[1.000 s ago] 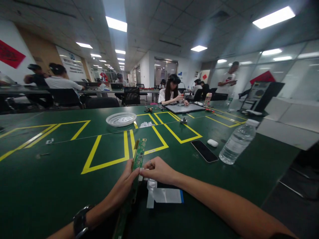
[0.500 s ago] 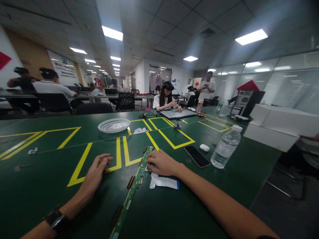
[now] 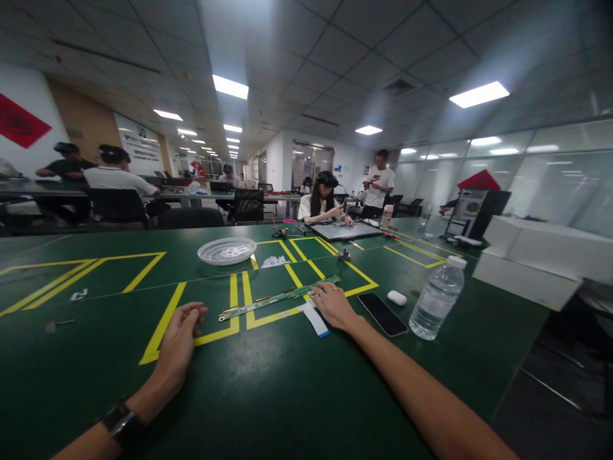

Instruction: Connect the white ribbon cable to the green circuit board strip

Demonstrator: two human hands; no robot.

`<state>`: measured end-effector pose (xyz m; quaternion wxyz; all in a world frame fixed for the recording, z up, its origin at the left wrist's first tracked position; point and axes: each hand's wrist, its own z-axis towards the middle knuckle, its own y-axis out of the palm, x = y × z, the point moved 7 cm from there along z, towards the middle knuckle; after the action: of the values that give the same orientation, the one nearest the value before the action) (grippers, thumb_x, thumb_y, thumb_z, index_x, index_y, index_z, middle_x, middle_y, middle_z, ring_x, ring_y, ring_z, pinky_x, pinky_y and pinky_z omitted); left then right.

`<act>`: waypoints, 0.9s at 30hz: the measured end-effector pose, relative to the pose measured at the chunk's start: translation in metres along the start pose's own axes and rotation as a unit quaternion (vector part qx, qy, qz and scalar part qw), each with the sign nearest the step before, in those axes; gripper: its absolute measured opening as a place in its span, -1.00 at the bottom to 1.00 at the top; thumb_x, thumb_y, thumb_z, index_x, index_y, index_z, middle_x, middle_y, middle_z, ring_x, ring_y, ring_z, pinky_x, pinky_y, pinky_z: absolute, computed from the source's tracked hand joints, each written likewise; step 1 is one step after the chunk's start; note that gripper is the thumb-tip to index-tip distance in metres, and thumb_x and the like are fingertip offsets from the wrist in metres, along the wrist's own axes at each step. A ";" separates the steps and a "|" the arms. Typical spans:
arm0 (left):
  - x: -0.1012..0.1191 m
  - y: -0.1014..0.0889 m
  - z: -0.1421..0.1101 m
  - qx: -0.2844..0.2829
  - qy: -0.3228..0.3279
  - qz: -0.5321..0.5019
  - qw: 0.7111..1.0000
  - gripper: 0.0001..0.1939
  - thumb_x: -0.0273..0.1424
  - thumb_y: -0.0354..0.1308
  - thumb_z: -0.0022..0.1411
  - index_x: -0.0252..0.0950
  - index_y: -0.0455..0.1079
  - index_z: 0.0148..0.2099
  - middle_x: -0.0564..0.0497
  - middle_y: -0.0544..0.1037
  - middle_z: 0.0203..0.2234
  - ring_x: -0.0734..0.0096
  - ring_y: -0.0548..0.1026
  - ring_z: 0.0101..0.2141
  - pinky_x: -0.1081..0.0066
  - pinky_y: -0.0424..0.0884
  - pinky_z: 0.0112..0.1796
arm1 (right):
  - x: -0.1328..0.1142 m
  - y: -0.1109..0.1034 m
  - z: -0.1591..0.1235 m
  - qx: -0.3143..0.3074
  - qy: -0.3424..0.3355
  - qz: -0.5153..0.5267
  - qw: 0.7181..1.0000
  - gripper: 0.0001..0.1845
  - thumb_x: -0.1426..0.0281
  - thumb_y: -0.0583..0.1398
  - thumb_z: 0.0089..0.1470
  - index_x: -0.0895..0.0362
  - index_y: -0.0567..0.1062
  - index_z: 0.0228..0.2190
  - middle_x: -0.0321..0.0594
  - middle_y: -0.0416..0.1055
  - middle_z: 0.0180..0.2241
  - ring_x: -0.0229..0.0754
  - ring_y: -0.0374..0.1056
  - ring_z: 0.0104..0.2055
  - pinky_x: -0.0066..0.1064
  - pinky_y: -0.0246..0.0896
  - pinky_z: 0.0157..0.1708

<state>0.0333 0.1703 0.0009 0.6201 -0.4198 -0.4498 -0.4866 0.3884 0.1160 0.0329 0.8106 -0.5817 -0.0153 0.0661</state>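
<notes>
A long, narrow green circuit board [image 3: 278, 298] lies slantwise across the yellow tape on the green table. My right hand [image 3: 332, 305] is at its right part, fingers bent down on the near edge; the fingertips are partly hidden. From beneath these fingers a white ribbon cable [image 3: 315, 319] with a blue end runs toward me. My left hand [image 3: 179, 335] rests over the tape to the left, apart from the board, its fingers loosely curved and nothing in them. A dark watch is on the left wrist.
Right of my right hand are a black phone [image 3: 383, 314], a white earbud case [image 3: 397, 298] and a water bottle [image 3: 437, 299]. Beyond the board stand a white plastic basket [image 3: 227, 259] and a crumpled white packet [image 3: 274, 261]. A co-worker [image 3: 322, 204] sits across the table.
The circuit board has swung from pointing toward me to lying crosswise, farther off, with my right hand and the ribbon cable shifting along. My left hand stays much the same.
</notes>
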 end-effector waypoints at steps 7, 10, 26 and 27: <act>0.005 0.010 -0.004 -0.035 0.018 -0.001 0.999 -0.62 -0.08 0.04 0.13 -0.21 0.33 -0.11 -0.01 0.47 -0.25 0.29 0.38 -0.28 0.40 0.30 -0.36 | 0.000 0.011 0.002 -0.059 -0.033 0.030 0.997 -0.53 0.18 -0.10 0.28 0.03 0.36 0.09 -0.12 0.24 0.15 -0.07 0.10 0.19 -0.15 -0.01 0.12; 0.010 0.015 -0.008 -0.061 0.023 0.005 0.998 -0.60 -0.06 0.05 0.13 -0.23 0.32 -0.11 -0.02 0.47 -0.28 0.29 0.39 -0.31 0.40 0.30 -0.38 | 0.013 0.015 0.002 -0.078 0.013 0.033 0.996 -0.50 0.18 -0.10 0.28 0.06 0.30 0.14 -0.11 0.15 0.22 -0.03 0.03 0.25 -0.09 -0.07 0.16; 0.054 0.076 -0.083 -0.364 0.308 0.346 0.808 -0.75 -0.38 -0.11 0.32 -0.21 0.38 -0.09 -0.08 0.40 -0.15 0.24 0.33 -0.18 0.23 0.28 -0.15 | 0.005 0.012 0.004 -0.038 -0.056 0.035 0.997 -0.57 0.36 -0.05 0.26 0.17 0.42 0.06 -0.03 0.29 0.11 -0.10 0.20 0.14 -0.26 0.02 0.15; 0.055 0.076 -0.084 -0.365 0.313 0.349 0.805 -0.74 -0.39 -0.12 0.32 -0.21 0.37 -0.09 -0.08 0.39 -0.15 0.24 0.33 -0.18 0.24 0.28 -0.15 | 0.005 0.012 0.003 -0.039 -0.056 0.037 0.997 -0.57 0.36 -0.05 0.26 0.17 0.42 0.06 -0.03 0.29 0.11 -0.10 0.20 0.14 -0.26 0.02 0.15</act>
<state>0.1271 0.0905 0.0273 0.6565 -0.5689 0.1560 -0.4701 0.3924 0.1238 0.0223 0.7821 -0.6085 -0.0420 0.1277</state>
